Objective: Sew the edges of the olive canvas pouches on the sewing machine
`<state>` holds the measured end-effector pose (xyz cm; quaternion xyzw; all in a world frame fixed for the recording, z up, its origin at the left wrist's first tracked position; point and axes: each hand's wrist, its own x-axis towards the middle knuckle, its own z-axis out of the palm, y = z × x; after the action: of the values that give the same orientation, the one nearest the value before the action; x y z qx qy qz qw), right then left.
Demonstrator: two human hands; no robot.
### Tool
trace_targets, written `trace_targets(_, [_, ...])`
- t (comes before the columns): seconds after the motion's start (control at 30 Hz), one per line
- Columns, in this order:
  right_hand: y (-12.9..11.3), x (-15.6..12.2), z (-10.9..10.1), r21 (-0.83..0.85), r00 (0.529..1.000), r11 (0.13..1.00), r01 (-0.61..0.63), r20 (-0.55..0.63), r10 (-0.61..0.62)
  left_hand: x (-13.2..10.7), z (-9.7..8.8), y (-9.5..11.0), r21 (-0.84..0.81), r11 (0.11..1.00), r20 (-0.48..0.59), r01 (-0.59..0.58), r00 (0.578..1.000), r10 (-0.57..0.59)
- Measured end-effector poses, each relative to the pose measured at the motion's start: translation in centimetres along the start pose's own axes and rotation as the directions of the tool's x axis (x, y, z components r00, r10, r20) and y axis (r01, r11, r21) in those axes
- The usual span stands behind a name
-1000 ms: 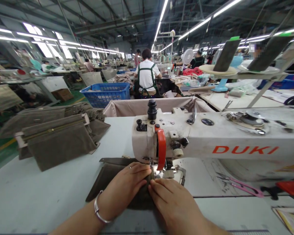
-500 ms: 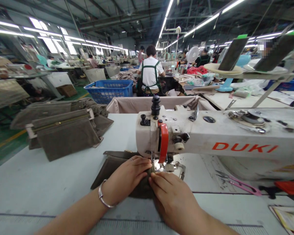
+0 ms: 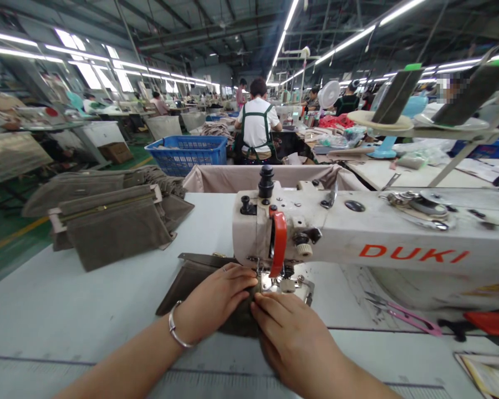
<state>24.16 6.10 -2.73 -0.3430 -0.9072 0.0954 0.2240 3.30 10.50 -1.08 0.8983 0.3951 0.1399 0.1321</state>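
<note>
Strip lights [image 3: 286,36] run beneath a dark roof along the top of the frame, over a large sewing hall, and a pale bench [image 3: 87,316] spreads across the lower part. At far left, green floor [image 3: 4,269] with a yellow line shows beyond the bench edge. Next, left of centre, a pile of olive-brown fabric pieces [image 3: 116,230] lies on the bench, the front one bearing a zip [image 3: 95,211]. Farther back stands a blue basket [image 3: 187,152].

Toward lower centre, a dark fabric piece [image 3: 191,282] lies flat, its right part under the head of a white sewing machine [image 3: 336,227]. The left hand [image 3: 220,302], with a bracelet [image 3: 173,327] at its wrist, rests over this piece, fingertips on it beside the needle area. Above in the frame, a person [image 3: 258,124] in a white top and green straps sits facing away, behind a pink cloth-lined bin [image 3: 274,178].

The right hand [image 3: 293,332] touches the piece's near right edge, close to the left; hidden thumbs and undersides mean I cannot tell whether either hand grips or only presses. At right are thread cones [image 3: 398,95], upper, and pink-handled snips [image 3: 411,320], lower.
</note>
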Motion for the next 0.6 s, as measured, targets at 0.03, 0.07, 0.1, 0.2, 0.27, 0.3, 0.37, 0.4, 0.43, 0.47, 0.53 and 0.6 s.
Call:
trace_targets(0.03, [0.2, -0.3, -1.1, 0.026, 0.999, 1.000, 0.008, 0.042, -0.009, -0.3, -0.1, 0.1, 0.006, 1.000, 0.011, -0.006, 1.000, 0.006])
trace_targets(0.07, [0.5, -0.7, -2.2, 0.054, 0.996, 0.999, 0.010, 0.087, -0.015, -0.8, -0.2, 0.3, 0.011, 1.000, 0.029, -0.021, 0.999, 0.021])
trace_targets(0.1, [0.9, -1.2, -3.3, 0.070, 0.993, 0.998, 0.000, 0.120, -0.009, -1.3, -0.4, 0.5, 0.012, 0.999, 0.053, -0.043, 0.998, 0.042])
trace_targets(0.2, [2.4, -2.1, -5.6, 0.035, 0.991, 0.995, -0.092, 0.105, 0.088, -3.0, -0.4, 1.2, 0.024, 0.991, 0.104, -0.134, 0.986, 0.131])
trace_targets(0.27, [3.5, -1.9, -5.5, 0.015, 0.984, 0.987, -0.162, 0.072, 0.161, -3.7, -0.2, 1.5, 0.056, 0.982, 0.089, -0.178, 0.981, 0.173])
trace_targets(0.3, [4.0, -1.5, -5.0, 0.004, 0.981, 0.982, -0.190, 0.046, 0.190, -3.8, 0.0, 1.6, 0.073, 0.980, 0.069, -0.187, 0.981, 0.183])
trace_targets(0.37, [4.7, -0.5, -3.5, -0.041, 0.969, 0.969, -0.244, -0.036, 0.243, -3.8, 0.5, 1.9, 0.083, 0.982, 0.025, -0.168, 0.986, 0.167])
trace_targets(0.4, [4.9, -0.1, -2.8, -0.071, 0.963, 0.962, -0.264, -0.083, 0.258, -3.6, 0.7, 2.1, 0.077, 0.986, 0.001, -0.144, 0.989, 0.145])
trace_targets(0.43, [4.9, 0.3, -2.1, -0.095, 0.956, 0.956, -0.278, -0.120, 0.266, -3.5, 0.9, 2.2, 0.071, 0.991, -0.023, -0.117, 0.993, 0.119])
trace_targets(0.47, [4.7, 0.6, -1.7, -0.111, 0.953, 0.952, -0.284, -0.144, 0.267, -3.3, 1.0, 2.3, 0.066, 0.993, -0.039, -0.098, 0.994, 0.100])
trace_targets(0.53, [3.8, 0.5, -1.3, -0.085, 0.967, 0.972, -0.217, -0.152, 0.203, -3.1, 1.0, 2.4, 0.058, 0.995, -0.071, -0.078, 0.994, 0.082])
trace_targets(0.6, [2.5, 0.0, -1.5, 0.001, 0.993, 0.999, -0.053, -0.102, 0.053, -2.9, 0.8, 2.3, 0.041, 0.997, -0.103, -0.073, 0.992, 0.077])
